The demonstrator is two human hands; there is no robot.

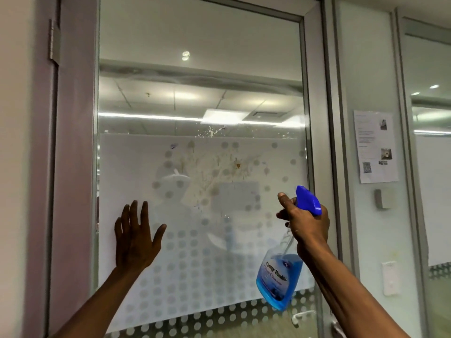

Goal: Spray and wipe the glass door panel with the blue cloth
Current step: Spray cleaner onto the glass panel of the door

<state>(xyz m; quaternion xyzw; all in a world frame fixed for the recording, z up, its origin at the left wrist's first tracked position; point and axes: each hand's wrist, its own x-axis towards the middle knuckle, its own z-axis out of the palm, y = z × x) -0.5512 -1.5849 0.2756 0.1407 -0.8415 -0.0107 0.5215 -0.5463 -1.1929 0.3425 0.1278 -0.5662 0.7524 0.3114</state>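
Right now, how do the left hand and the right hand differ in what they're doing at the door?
The left hand is empty, fingers spread, palm towards the glass door panel; the right hand is closed around the neck of the spray bottle. The left hand sits near the panel's left edge and lower; the right hand is near the right edge, slightly higher, nozzle aimed at the brown stains. Both are raised, and neither holds a cloth.
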